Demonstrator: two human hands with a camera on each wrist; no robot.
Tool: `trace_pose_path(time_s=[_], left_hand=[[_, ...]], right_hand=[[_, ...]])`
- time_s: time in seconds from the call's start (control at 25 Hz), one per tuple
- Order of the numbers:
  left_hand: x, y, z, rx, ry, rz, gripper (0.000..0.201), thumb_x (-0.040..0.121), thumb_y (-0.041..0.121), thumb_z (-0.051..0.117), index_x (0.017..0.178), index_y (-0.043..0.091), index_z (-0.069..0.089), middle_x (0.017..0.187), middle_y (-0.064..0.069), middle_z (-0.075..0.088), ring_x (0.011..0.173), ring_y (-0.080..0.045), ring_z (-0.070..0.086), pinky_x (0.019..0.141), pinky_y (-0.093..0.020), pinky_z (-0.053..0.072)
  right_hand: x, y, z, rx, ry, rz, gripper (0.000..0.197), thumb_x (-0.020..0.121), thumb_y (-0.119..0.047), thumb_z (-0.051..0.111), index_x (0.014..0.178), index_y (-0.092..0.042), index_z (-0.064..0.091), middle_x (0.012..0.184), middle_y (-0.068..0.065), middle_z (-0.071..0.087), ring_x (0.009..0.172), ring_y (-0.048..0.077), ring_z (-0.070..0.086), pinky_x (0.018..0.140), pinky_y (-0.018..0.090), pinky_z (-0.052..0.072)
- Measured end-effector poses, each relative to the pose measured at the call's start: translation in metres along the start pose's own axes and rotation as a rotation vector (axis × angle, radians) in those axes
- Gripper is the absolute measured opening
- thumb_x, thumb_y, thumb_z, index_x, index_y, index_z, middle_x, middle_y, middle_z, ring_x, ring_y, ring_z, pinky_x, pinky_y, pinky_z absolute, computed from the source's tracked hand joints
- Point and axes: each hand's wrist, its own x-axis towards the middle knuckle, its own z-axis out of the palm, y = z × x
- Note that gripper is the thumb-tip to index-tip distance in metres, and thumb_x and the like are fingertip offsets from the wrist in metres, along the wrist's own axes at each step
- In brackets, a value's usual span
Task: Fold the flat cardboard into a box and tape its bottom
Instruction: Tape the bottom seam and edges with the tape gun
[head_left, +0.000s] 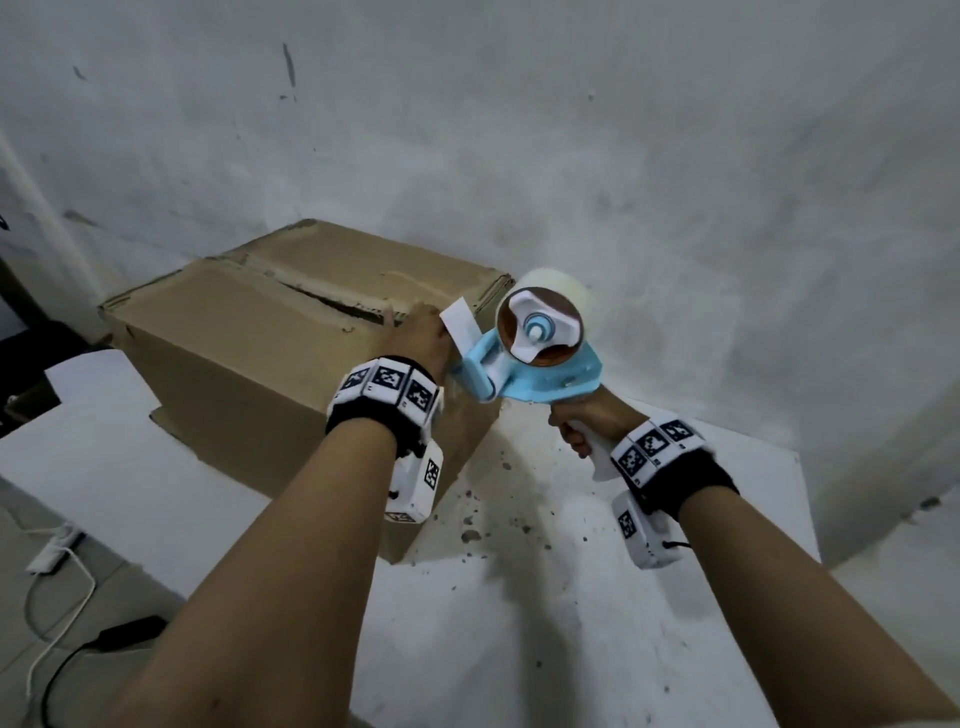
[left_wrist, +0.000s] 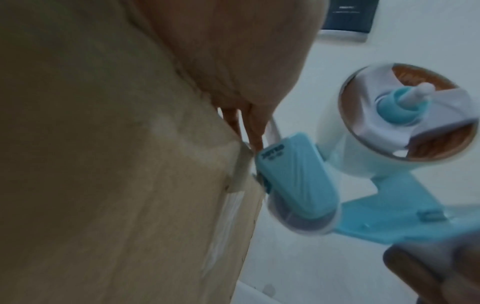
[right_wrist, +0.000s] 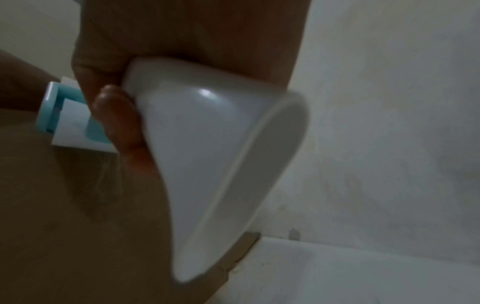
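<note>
A brown cardboard box (head_left: 234, 374) stands on the white table (head_left: 571, 597), its top flaps folded shut with a ragged gap along the seam. My left hand (head_left: 418, 332) rests on the box's near right top edge, fingers (left_wrist: 255, 131) laid straight toward the seam. A strip of clear tape (left_wrist: 233, 205) runs down the box's side below that hand. My right hand (head_left: 582, 423) grips the white handle (right_wrist: 207, 154) of a blue tape dispenser (head_left: 540, 379), whose front roller touches the box just right of my left hand. The clear tape roll (head_left: 556, 283) sits on top.
A grey wall (head_left: 623, 156) rises close behind the table. A white sheet (head_left: 88, 374) lies left of the box. On the floor at the left are a power strip (head_left: 52, 551) and cables. Dark specks mark the tabletop near the box's corner.
</note>
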Motion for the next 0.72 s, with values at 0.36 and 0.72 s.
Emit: trace_pose_path(time_s=[0.36,0.72], left_hand=[[0.014,-0.006,0.024,0.134,-0.054,0.009,0.081,0.091,0.022,0.053,0.151,0.014,-0.002,0.160,-0.005,0.004,0.148,-0.025,-0.003,0.119,-0.045,-0.004],[0.014,-0.003,0.019,-0.051,-0.027,-0.008,0.072,0.091,0.007,0.050,0.150,0.011,0.008,0.159,-0.007,0.012,0.148,-0.023,0.009,0.121,-0.035,0.013]], right_hand=[[0.025,0.027,0.025,0.105,0.058,-0.016,0.039,0.078,0.015,0.044,0.060,-0.015,0.028,0.034,-0.007,0.027,0.033,0.011,0.023,0.042,0.017,0.019],[0.036,0.023,0.014,0.028,0.001,0.067,0.037,0.083,0.003,0.054,0.059,-0.016,0.033,0.033,-0.006,0.028,0.028,0.008,0.024,0.038,0.013,0.020]])
